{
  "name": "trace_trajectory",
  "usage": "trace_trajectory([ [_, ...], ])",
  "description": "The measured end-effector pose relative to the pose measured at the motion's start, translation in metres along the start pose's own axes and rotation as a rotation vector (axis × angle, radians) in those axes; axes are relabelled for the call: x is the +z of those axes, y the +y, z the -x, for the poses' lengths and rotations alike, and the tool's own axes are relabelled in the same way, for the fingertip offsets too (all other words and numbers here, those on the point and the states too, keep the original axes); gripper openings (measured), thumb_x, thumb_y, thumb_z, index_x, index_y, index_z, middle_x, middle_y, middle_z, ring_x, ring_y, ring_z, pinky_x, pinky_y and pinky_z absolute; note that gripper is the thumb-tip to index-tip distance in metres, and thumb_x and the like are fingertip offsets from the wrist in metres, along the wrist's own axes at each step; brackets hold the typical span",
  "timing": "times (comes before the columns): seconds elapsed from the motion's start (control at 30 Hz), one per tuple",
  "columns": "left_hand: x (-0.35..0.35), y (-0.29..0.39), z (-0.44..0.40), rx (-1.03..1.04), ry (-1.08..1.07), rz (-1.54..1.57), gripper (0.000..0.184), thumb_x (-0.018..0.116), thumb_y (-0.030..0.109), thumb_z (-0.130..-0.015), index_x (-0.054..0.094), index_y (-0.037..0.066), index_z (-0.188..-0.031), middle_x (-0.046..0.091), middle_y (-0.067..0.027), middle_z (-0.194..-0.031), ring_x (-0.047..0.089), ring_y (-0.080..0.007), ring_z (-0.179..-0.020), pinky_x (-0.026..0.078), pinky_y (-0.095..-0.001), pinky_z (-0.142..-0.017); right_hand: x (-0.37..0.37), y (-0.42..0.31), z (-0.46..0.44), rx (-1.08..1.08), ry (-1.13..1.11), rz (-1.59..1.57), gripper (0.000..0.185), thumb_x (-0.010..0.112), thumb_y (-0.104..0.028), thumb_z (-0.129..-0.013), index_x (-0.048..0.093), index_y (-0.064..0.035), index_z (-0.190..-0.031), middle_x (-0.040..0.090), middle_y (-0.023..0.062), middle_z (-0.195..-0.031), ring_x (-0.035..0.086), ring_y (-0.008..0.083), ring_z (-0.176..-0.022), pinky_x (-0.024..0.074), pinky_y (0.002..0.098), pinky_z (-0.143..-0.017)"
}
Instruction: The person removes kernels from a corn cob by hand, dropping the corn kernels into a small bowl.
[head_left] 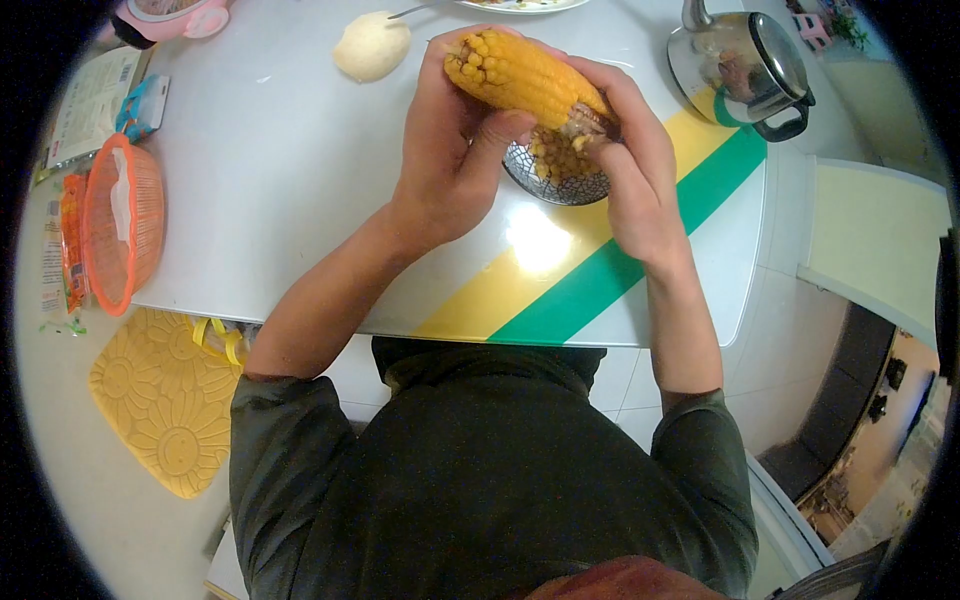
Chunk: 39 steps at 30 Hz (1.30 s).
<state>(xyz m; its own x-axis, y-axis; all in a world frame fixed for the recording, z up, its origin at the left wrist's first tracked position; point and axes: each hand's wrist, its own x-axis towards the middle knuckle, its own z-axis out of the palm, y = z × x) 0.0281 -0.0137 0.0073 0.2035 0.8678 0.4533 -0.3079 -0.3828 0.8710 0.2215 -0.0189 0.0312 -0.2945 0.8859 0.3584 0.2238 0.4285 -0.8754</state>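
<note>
A yellow corn cob (525,80) is held between both hands over a patterned bowl (583,190). My left hand (440,160) wraps round the cob's left side, with the thumb pressed along its lower edge. At the cob's right end my right hand (640,165) closes round it, the thumb at a patch where the kernels are gone and the pale core shows. Loose kernels (557,158) lie in the bowl, which my hands and the cob partly hide.
A pale round bun (372,47) lies at the back of the white table (270,180), near a plate (525,5). A glass pot with a metal lid (740,65) stands at the back right. An orange plastic basket (145,220) and several packets are along the left edge.
</note>
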Motion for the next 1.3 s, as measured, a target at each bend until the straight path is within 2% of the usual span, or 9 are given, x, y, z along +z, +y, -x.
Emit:
trace_trajectory([
  [0.27, -0.006, -0.009, -0.003, 0.059, 0.043, 0.065, 0.039, 0.056, 0.000, -0.103, 0.034, 0.000, -0.136, 0.059, -0.0181, -0.136, 0.060, -0.0134, -0.097, 0.053, -0.0276, -0.085, 0.002, -0.005, 0.002, -0.092, 0.115, 0.102, 0.044, 0.058, -0.005, -0.091, 0.059, 0.0009, -0.134, 0.062, 0.0197, -0.127, 0.059, 0.0345, -0.118, 0.0442, 0.0401, -0.107],
  [0.4, -0.009, -0.011, -0.005, 0.066, 0.094, 0.075, 0.037, 0.056, 0.002, -0.104, 0.035, 0.000, -0.134, 0.062, -0.0166, -0.128, 0.060, -0.0121, -0.088, 0.053, -0.0269, -0.081, -0.004, -0.003, -0.001, -0.205, 0.274, 0.322, 0.025, 0.064, -0.003, -0.093, 0.069, -0.0002, -0.118, 0.067, 0.0138, -0.109, 0.062, 0.0288, -0.103, 0.0484, 0.0364, -0.094],
  [0.5, -0.012, -0.005, -0.003, 0.012, 0.094, 0.035, 0.040, 0.055, 0.008, -0.105, 0.039, -0.001, -0.141, 0.060, -0.0142, -0.128, 0.062, -0.0138, -0.097, 0.053, -0.0260, -0.083, -0.003, -0.001, 0.000, -0.258, 0.404, 0.394, 0.010, 0.067, 0.002, -0.092, 0.074, -0.0016, -0.097, 0.068, 0.0090, -0.092, 0.060, 0.0228, -0.088, 0.0473, 0.0344, -0.080],
  [0.7, -0.013, -0.005, -0.001, -0.027, 0.167, 0.016, 0.044, 0.054, 0.017, -0.108, 0.037, 0.000, -0.144, 0.060, -0.0134, -0.128, 0.061, -0.0123, -0.093, 0.053, -0.0246, -0.081, -0.005, -0.005, 0.002, -0.298, 0.284, 0.421, 0.017, 0.060, 0.011, -0.080, 0.069, -0.0025, -0.086, 0.066, 0.0115, -0.093, 0.058, 0.0281, -0.087, 0.0472, 0.0355, -0.079],
  [0.8, -0.012, -0.014, -0.001, 0.009, 0.179, 0.100, 0.036, 0.056, 0.002, -0.104, 0.035, 0.000, -0.133, 0.062, -0.0132, -0.118, 0.060, -0.0126, -0.086, 0.053, -0.0267, -0.080, -0.010, -0.007, 0.004, -0.314, 0.136, 0.486, 0.018, 0.060, 0.008, -0.075, 0.068, -0.0014, -0.089, 0.065, 0.0128, -0.094, 0.058, 0.0304, -0.090, 0.0473, 0.0367, -0.081],
  [0.9, -0.009, -0.011, -0.003, 0.003, 0.197, 0.126, 0.036, 0.055, -0.001, -0.103, 0.034, 0.001, -0.133, 0.061, -0.0106, -0.112, 0.060, -0.0123, -0.085, 0.053, -0.0268, -0.080, -0.013, 0.000, 0.005, -0.324, 0.116, 0.454, 0.020, 0.063, 0.002, -0.078, 0.067, -0.0014, -0.097, 0.065, 0.0135, -0.098, 0.058, 0.0306, -0.094, 0.0472, 0.0383, -0.083],
  [1.0, -0.009, -0.010, -0.004, 0.015, 0.114, 0.109, 0.041, 0.055, -0.004, -0.101, 0.033, 0.001, -0.135, 0.060, -0.0133, -0.120, 0.062, -0.0146, -0.095, 0.054, -0.0273, -0.082, -0.007, -0.005, 0.002, -0.303, 0.260, 0.418, 0.031, 0.067, -0.003, -0.082, 0.067, -0.0025, -0.113, 0.065, 0.0149, -0.108, 0.059, 0.0320, -0.100, 0.0475, 0.0391, -0.088],
  [1.2, 0.006, 0.006, 0.001, 0.026, -0.024, 0.065, 0.054, 0.056, -0.009, -0.096, 0.030, 0.001, -0.142, 0.055, -0.0178, -0.133, 0.059, -0.0235, -0.122, 0.050, -0.0352, -0.104, -0.003, -0.004, -0.002, -0.274, 0.156, 0.347, 0.059, 0.079, -0.018, -0.084, 0.060, -0.0025, -0.138, 0.063, 0.0174, -0.126, 0.058, 0.0355, -0.115, 0.0466, 0.0411, -0.100],
  [1.3, 0.009, 0.002, 0.004, 0.034, 0.015, -0.028, 0.049, 0.059, 0.011, -0.103, 0.032, 0.002, -0.143, 0.058, -0.0228, -0.137, 0.065, -0.0200, -0.101, 0.056, -0.0302, -0.084, 0.001, -0.005, 0.002, -0.138, 0.091, 0.170, 0.053, 0.076, -0.016, -0.088, 0.060, -0.0014, -0.137, 0.065, 0.0176, -0.123, 0.061, 0.0330, -0.112, 0.0483, 0.0391, -0.098],
])
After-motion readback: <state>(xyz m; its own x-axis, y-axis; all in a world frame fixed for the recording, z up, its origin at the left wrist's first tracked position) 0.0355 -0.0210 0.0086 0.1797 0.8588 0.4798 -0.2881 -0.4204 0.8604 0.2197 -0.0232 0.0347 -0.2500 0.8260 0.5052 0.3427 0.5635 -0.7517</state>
